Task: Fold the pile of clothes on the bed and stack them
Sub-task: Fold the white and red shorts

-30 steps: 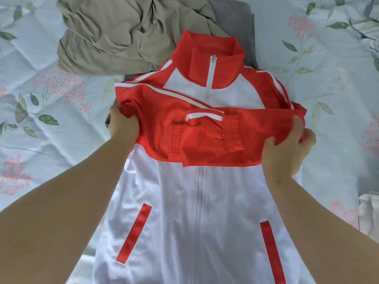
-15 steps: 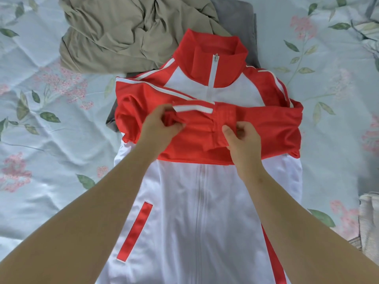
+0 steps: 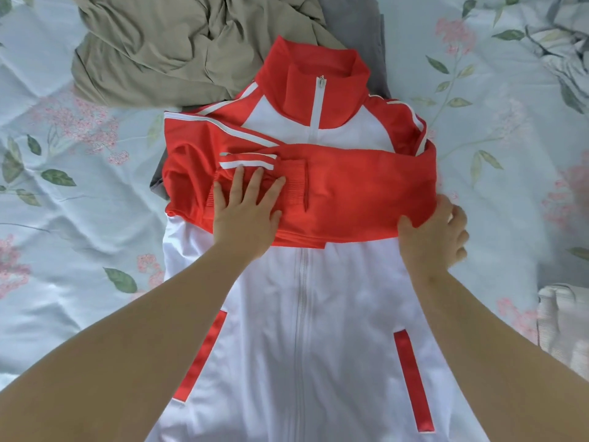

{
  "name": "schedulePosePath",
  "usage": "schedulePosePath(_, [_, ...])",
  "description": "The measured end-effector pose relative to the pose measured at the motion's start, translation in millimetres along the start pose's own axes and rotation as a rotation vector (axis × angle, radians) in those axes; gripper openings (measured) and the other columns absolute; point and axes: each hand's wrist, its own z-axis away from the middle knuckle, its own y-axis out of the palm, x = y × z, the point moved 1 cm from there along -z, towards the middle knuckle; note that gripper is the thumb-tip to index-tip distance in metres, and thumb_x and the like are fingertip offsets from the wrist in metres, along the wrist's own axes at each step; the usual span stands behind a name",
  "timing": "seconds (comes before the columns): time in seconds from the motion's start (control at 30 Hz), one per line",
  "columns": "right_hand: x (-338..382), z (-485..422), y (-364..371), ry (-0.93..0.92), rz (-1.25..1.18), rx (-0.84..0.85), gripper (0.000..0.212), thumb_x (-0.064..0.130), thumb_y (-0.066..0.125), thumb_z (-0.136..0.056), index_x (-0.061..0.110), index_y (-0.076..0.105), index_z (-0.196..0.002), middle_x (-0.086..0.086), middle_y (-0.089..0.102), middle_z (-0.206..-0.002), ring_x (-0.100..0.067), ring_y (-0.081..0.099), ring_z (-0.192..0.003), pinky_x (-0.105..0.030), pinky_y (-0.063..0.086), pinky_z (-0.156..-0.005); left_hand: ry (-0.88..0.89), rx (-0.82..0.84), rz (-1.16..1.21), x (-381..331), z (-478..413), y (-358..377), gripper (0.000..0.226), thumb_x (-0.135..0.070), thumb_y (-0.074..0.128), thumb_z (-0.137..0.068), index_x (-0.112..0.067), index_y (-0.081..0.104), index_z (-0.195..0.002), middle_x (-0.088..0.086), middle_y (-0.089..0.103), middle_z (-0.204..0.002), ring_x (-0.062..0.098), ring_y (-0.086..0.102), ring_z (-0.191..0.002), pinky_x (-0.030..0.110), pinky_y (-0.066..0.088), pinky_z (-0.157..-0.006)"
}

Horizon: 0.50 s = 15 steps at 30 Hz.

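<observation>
Jacket (image 3: pixel 318 314): red and white, zipped, spread face up on the bed in the middle of the scene, collar (image 3: pixel 318 62) at the far end, hem running out of view at the near edge
Sleeves (image 3: pixel 350 193): both red, folded across the chest, overlapping left of centre, ribbed cuffs (image 3: pixel 293 183) on top
Left hand (image 3: pixel 245 218): flat, palm down, fingers straight and spread, pressing on the overlapped cuffs; grasps nothing
Right hand (image 3: pixel 436 237): at the right edge of the jacket, thumb laid over the folded sleeve, fingers curled round the outer edge, gripping the cloth there
Pockets: two red strips on the white front, one near left, one near right, partly crossed by the forearms
Khaki garment (image 3: pixel 175 49): crumpled in a heap at the far left, touching the jacket's shoulder
Grey garment (image 3: pixel 353 36): beneath the khaki heap and behind the collar; a corner peeks out at the jacket's left edge
Bed (image 3: pixel 63 250): pale blue quilted cover with pink flowers and green leaves
Pale ribbed cloth (image 3: pixel 561 320): at the right edge, near side, apart from the jacket
</observation>
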Motion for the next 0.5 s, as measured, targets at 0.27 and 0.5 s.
schedulePosePath(0.27, [-60.0, 27.4, -8.4, -0.090, 0.067, 0.073, 0.062, 0.009, 0.059, -0.085, 0.018, 0.036, -0.142, -0.014, 0.036, -0.144, -0.039, 0.036, -0.126, -0.048, 0.030, -0.101, 0.199, -0.094, 0.008, -43.1, 64.1, 31.0, 0.051, -0.031, 0.039, -0.084, -0.022, 0.056, -0.131, 0.010, 0.052, -0.138, 0.035, 0.045, -0.131, 0.058, 0.035, -0.102])
schedulePosePath(0.5, [-138.1, 152.7, 5.3, -0.672, 0.264, -0.038, 0.008, 0.005, 0.060, -0.069, 0.011, 0.064, -0.072, -0.011, 0.057, -0.078, -0.035, 0.056, -0.070, -0.043, 0.049, -0.068, 0.293, -0.034, 0.020, -60.1, 179.9, 65.1, 0.046, -0.029, 0.041, -0.088, -0.024, 0.058, -0.130, 0.010, 0.052, -0.138, 0.036, 0.048, -0.127, 0.053, 0.028, -0.106])
